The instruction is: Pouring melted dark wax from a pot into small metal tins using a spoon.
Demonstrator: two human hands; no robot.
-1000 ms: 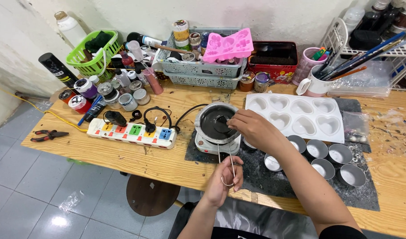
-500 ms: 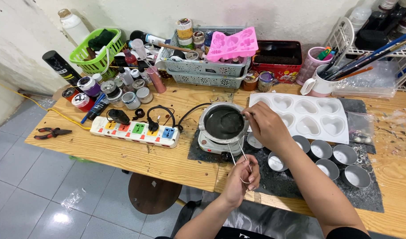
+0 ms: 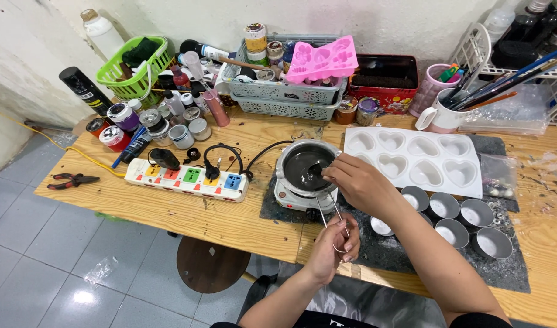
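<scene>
Your small round metal melting pot (image 3: 304, 167) of dark liquid sits on its white hotplate (image 3: 293, 195) on the wooden counter (image 3: 169, 206). Your left hand (image 3: 334, 243) has its grip closed on the pot's wire handle (image 3: 330, 212); your right hand (image 3: 357, 182) pinches a stirrer over the rim. A tug toward you could tip the pot onto the multicoloured power strip (image 3: 187, 180) just left.

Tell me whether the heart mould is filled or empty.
Empty. All of the heart mould's cavities in view show bare white bottoms, with none of the dark liquid that sits in the pot.
</scene>
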